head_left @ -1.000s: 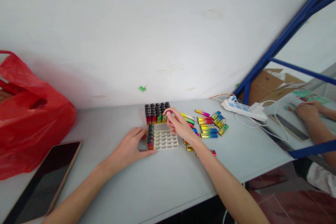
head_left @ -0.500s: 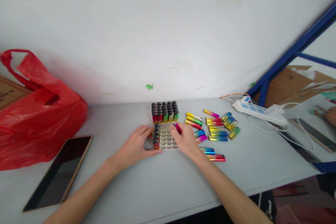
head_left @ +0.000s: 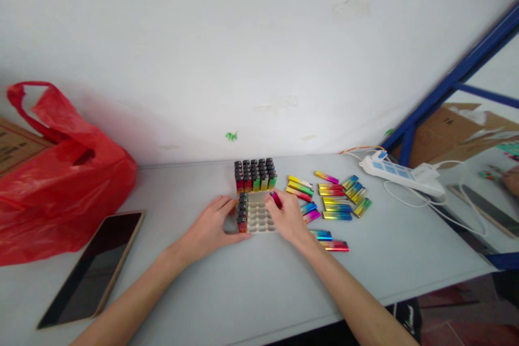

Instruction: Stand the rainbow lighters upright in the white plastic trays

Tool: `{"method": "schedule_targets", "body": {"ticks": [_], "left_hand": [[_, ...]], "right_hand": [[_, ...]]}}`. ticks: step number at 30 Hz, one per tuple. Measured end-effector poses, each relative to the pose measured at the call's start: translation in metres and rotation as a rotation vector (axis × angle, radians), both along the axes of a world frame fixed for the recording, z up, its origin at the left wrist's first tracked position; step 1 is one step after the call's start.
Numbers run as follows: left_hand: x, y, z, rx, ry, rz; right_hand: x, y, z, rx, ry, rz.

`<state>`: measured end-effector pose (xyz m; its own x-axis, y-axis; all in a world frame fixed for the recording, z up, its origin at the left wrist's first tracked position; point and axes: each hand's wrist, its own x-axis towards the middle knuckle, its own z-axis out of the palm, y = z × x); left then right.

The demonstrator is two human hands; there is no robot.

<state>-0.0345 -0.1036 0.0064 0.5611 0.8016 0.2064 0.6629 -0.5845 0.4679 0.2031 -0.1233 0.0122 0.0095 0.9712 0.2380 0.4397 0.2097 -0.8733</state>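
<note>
On the table, a pale tray (head_left: pixel 261 217) with rows of round-edged slots lies between my hands. Black-topped lighters (head_left: pixel 242 211) stand upright in its leftmost row. My left hand (head_left: pixel 211 223) grips the tray's left end, thumb at the front corner and fingers along the side. Pinched in my right hand (head_left: pixel 288 217) is a dark magenta lighter (head_left: pixel 276 199), tilted above the tray's right part; its lower end is hidden by the fingers. Just behind the tray stands a tight block of upright lighters (head_left: pixel 255 175) in several colours.
Loose shiny lighters (head_left: pixel 337 207) lie to the right, with two more (head_left: pixel 334 246) near my right wrist. A white power strip (head_left: pixel 401 173) with cables sits farther right by a blue frame (head_left: pixel 430 100). At left are a red plastic bag (head_left: pixel 68 184) and a dark tablet (head_left: pixel 93 267).
The view has shifted very slightly. Both hands stay almost in place, the right one still holding the magenta lighter over the tray.
</note>
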Motion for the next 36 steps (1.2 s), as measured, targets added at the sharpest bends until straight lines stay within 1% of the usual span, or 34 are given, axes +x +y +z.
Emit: {"method": "schedule_targets", "body": {"ticks": [3, 5, 8, 10, 12, 15, 17, 19, 28, 30, 33, 36], "left_hand": [[0.0, 0.0, -0.001, 0.005, -0.015, -0.009], [-0.001, 0.001, -0.002, 0.009, -0.026, -0.013], [-0.001, 0.001, -0.004, 0.004, -0.026, -0.012], [-0.001, 0.003, -0.005, -0.006, -0.02, -0.008], [0.0, 0.005, -0.005, -0.022, -0.016, -0.009], [0.0, 0.008, -0.005, -0.046, -0.021, -0.015], [-0.001, 0.009, -0.005, -0.055, -0.033, -0.021], [-0.001, 0.01, -0.004, -0.063, -0.045, -0.032], [-0.002, 0.01, -0.001, -0.055, -0.057, -0.032], [-0.001, 0.011, -0.001, -0.055, -0.054, -0.031], [-0.001, 0.012, -0.001, -0.056, -0.042, -0.024], [-0.003, 0.014, -0.004, -0.05, -0.042, -0.025]], "right_hand": [[0.002, 0.0, -0.001, 0.02, -0.021, -0.01], [0.006, 0.001, 0.001, 0.022, -0.03, 0.024], [0.014, 0.0, 0.006, 0.024, -0.027, 0.171], [0.018, 0.001, 0.009, 0.072, -0.059, 0.262], [0.02, 0.002, 0.009, 0.121, -0.127, 0.295], [0.02, 0.004, 0.004, 0.118, -0.203, 0.241], [0.019, 0.006, -0.001, 0.111, -0.217, 0.198], [0.019, 0.009, -0.004, 0.117, -0.232, 0.185], [0.016, 0.016, -0.002, 0.216, -0.343, 0.297], [0.014, 0.017, -0.001, 0.225, -0.41, 0.291], [0.012, 0.021, 0.0, 0.232, -0.51, 0.239], [0.014, 0.025, 0.0, 0.247, -0.536, 0.261]]}}
